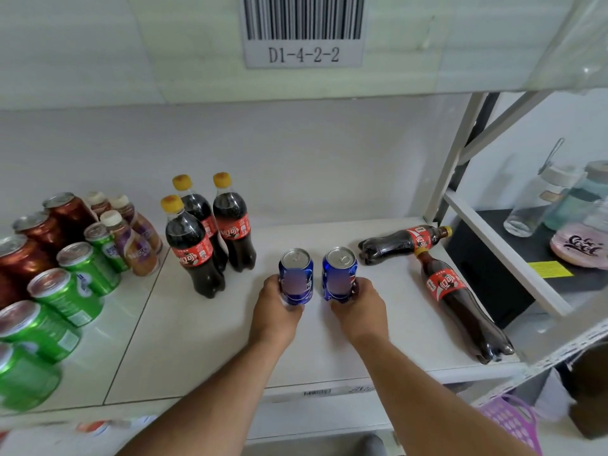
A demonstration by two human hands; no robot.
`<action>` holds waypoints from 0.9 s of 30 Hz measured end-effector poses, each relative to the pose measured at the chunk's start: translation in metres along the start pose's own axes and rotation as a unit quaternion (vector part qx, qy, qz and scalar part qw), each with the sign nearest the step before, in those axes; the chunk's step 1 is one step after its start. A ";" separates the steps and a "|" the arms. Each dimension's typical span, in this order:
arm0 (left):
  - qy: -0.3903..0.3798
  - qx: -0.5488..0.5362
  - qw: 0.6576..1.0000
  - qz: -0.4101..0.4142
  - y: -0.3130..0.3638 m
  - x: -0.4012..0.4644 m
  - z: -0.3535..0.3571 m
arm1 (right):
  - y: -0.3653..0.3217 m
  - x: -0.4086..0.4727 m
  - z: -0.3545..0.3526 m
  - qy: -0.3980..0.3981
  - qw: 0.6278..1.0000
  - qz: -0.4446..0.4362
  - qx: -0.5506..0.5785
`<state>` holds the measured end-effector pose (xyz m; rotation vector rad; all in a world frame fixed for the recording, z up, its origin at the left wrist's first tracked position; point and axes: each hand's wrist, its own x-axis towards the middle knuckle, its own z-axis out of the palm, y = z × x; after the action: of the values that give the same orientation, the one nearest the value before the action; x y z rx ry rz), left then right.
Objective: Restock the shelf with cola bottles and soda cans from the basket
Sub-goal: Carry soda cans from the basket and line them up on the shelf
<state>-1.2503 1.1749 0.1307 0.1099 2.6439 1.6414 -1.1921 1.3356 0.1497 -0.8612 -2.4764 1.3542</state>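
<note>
White shelf (329, 340) bay under the D1-4-2-2 barcode label (303, 31), pale back wall. Your left hand (276, 311) was wrapped around the left blue can (296, 274), your right hand (360, 307) around the right blue can (339, 273); both cans upright, side by side but apart, mid-shelf. I couldn't tell whether their bases had touched down.

Just left of them, three upright cola bottles (210, 238) stood clustered toward the back. Two lying cola bottles (427, 258) sat at the shelf's right end, one crosswise near the back corner, one running out to the front right corner. Green cans (65, 294), red cans (33, 245) and small purple-label bottles (135, 245) filled the left end. Purple basket (513, 419) sat below the right front corner.

Handling, my read: cans are light, stiff, thin-walled and slick, so grip mid-body, don't squeeze. The lying bottles look heavier and will roll; take them at the waist under the label, then stand them.
</note>
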 end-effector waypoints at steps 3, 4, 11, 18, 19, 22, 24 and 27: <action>-0.004 0.017 1.000 -0.009 0.000 0.003 0.000 | 0.000 0.003 0.002 -0.002 1.000 0.008 -0.004; -0.005 0.021 1.000 -0.012 0.000 0.005 0.001 | 0.000 0.005 0.004 0.000 1.000 0.007 -0.005; 0.010 0.027 0.999 -0.021 0.008 0.025 0.006 | -0.010 0.029 0.019 0.015 1.000 0.004 -0.002; 0.034 0.044 0.998 -0.031 0.016 0.053 0.014 | -0.020 0.059 0.031 0.019 1.000 0.019 0.015; 0.038 0.046 0.998 -0.033 0.018 0.057 0.015 | -0.022 0.062 0.032 0.020 0.999 0.021 0.013; 0.041 0.057 0.997 -0.035 0.020 0.068 0.016 | -0.027 0.072 0.034 0.017 0.999 0.026 0.013; 0.040 0.063 0.996 -0.038 0.021 0.073 0.016 | -0.030 0.077 0.035 0.015 0.999 0.031 0.012; 0.035 0.076 0.996 -0.039 0.022 0.079 0.015 | -0.035 0.082 0.036 0.013 0.999 0.036 0.014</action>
<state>-1.3269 1.2039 0.1452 -0.0481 2.7846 1.4472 -1.2876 1.3427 0.1493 -0.9650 -2.4226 1.3900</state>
